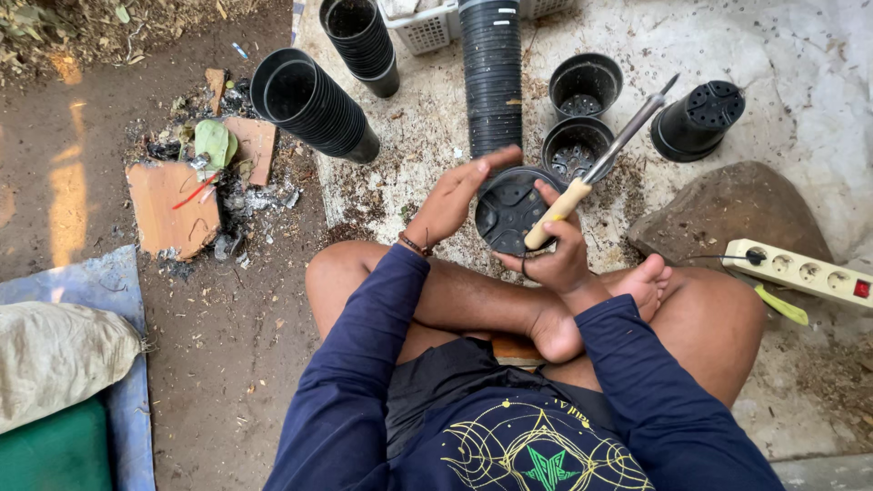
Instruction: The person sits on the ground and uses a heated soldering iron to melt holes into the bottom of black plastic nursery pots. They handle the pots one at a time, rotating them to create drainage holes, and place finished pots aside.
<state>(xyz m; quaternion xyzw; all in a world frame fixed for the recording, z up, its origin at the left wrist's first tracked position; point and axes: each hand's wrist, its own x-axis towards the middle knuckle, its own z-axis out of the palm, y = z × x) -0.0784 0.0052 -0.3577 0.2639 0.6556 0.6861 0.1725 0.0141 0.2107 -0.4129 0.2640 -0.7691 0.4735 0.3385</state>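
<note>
I see navy long sleeves [364, 364] | left hand [450, 200] clasping round black plastic pot [509, 211] | right hand [555, 259] gripping wooden-handled soldering iron [596, 168]

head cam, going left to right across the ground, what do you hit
grey sack → broken brick pieces → tipped stack of black pots → left hand → black pot held bottom-up → right hand gripping a wooden-handled soldering iron → brown rock → white power strip
</note>
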